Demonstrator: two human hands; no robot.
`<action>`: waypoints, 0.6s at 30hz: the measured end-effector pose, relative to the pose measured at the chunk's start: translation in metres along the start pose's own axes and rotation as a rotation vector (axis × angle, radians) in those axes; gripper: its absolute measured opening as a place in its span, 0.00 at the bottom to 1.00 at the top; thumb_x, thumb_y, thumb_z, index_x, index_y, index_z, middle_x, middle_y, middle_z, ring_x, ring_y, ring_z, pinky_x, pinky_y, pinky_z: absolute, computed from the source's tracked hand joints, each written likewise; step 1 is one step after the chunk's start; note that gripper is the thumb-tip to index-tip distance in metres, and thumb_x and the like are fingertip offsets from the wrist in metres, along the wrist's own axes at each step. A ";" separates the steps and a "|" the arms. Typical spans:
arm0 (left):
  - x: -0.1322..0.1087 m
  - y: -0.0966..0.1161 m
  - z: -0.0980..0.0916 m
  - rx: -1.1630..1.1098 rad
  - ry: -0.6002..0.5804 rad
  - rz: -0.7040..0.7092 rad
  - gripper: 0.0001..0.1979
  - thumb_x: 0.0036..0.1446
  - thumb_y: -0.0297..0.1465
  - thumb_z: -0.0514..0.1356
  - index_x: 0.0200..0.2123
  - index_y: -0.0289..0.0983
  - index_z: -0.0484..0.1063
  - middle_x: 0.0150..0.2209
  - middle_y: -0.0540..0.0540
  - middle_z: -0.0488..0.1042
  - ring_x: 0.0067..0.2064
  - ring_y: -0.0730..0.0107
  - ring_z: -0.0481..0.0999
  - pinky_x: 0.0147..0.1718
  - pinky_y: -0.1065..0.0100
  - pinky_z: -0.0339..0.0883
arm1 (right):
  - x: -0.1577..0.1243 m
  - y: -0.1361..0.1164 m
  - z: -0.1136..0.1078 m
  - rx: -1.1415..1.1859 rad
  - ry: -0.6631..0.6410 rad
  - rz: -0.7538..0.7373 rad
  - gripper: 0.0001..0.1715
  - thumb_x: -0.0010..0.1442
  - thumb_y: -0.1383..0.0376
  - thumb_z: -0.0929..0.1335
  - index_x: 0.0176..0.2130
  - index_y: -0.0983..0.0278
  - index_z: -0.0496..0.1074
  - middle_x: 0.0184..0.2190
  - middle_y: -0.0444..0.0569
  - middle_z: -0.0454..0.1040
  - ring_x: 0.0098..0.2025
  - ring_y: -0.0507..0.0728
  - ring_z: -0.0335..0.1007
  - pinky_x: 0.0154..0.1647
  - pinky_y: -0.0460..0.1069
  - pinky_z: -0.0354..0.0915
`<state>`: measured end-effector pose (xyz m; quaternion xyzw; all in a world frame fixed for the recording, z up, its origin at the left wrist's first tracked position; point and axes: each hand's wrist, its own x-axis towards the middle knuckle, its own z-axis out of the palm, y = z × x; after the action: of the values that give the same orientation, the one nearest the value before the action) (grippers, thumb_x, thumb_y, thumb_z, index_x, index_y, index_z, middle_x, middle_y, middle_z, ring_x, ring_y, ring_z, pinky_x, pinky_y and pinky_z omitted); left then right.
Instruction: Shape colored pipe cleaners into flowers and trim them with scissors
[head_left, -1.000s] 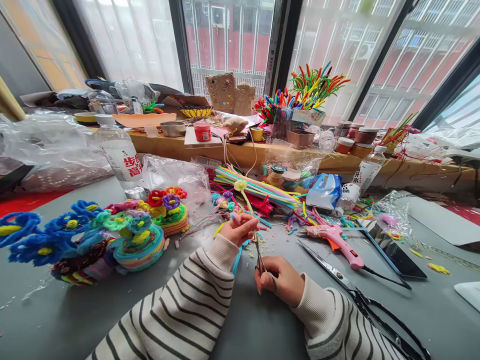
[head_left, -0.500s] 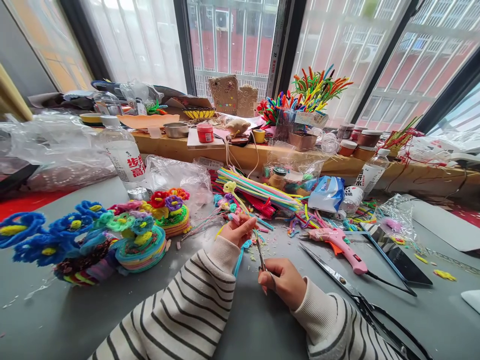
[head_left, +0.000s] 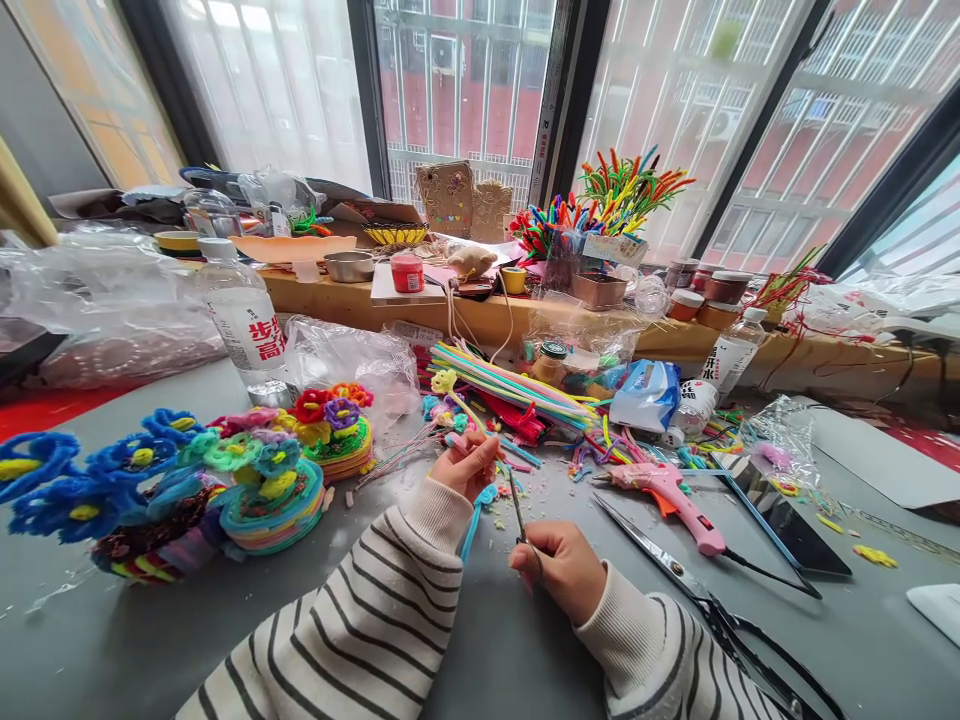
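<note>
My left hand [head_left: 463, 466] is closed in a pinch over the middle of the table, with a small pink fuzzy piece [head_left: 453, 440] showing at its fingers. Just behind it is a pale yellow pipe-cleaner flower [head_left: 444, 382]; whether its stem is in the hand I cannot tell. My right hand [head_left: 561, 568] grips a small pair of scissors [head_left: 517, 502], blades pointing up and away, a little apart from the left hand. A light blue pipe cleaner [head_left: 470, 532] lies beneath the left wrist. Small fuzzy clippings [head_left: 517, 515] are scattered around the blades.
Blue pipe-cleaner flowers [head_left: 142, 457] and a round pastel pot [head_left: 271, 515] stand at left. A pink glue gun [head_left: 667, 495], large scissors [head_left: 675, 568] and a dark phone [head_left: 787, 515] lie at right. Behind are a pipe-cleaner bundle [head_left: 517, 385] and a water bottle [head_left: 244, 320].
The view has shifted slightly, so most things sit a little further left. Both hands keep their holds; the scissors blades look more closed and upright.
</note>
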<state>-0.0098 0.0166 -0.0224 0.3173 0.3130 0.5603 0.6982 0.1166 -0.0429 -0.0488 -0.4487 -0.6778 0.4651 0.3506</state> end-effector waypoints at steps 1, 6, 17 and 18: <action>0.000 0.000 0.000 0.004 0.000 0.002 0.15 0.28 0.32 0.66 0.17 0.34 0.61 0.14 0.55 0.67 0.14 0.87 0.59 0.13 0.81 0.53 | 0.000 0.001 0.000 -0.008 -0.009 -0.009 0.34 0.40 0.38 0.57 0.09 0.65 0.56 0.09 0.42 0.55 0.15 0.47 0.49 0.16 0.44 0.47; -0.001 -0.001 0.000 0.035 -0.019 -0.012 0.15 0.28 0.33 0.66 0.17 0.34 0.61 0.14 0.55 0.67 0.14 0.87 0.60 0.13 0.82 0.55 | 0.000 0.002 0.000 -0.051 -0.094 -0.064 0.39 0.41 0.36 0.51 0.14 0.67 0.61 0.13 0.45 0.60 0.17 0.47 0.51 0.17 0.44 0.48; -0.004 -0.001 0.002 0.084 -0.068 -0.093 0.14 0.28 0.32 0.66 0.16 0.33 0.63 0.14 0.54 0.67 0.15 0.88 0.61 0.14 0.84 0.55 | 0.000 0.001 -0.001 -0.085 -0.114 -0.115 0.36 0.42 0.38 0.54 0.13 0.67 0.60 0.12 0.45 0.60 0.18 0.49 0.54 0.19 0.44 0.50; -0.004 -0.001 0.002 0.089 -0.062 -0.091 0.13 0.28 0.32 0.66 0.16 0.33 0.64 0.14 0.54 0.67 0.15 0.87 0.61 0.14 0.84 0.55 | 0.000 0.000 -0.001 -0.084 -0.101 -0.102 0.35 0.41 0.38 0.55 0.12 0.66 0.59 0.12 0.44 0.59 0.18 0.49 0.53 0.19 0.44 0.50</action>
<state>-0.0084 0.0120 -0.0219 0.3507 0.3296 0.5035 0.7175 0.1176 -0.0426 -0.0485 -0.4039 -0.7354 0.4400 0.3202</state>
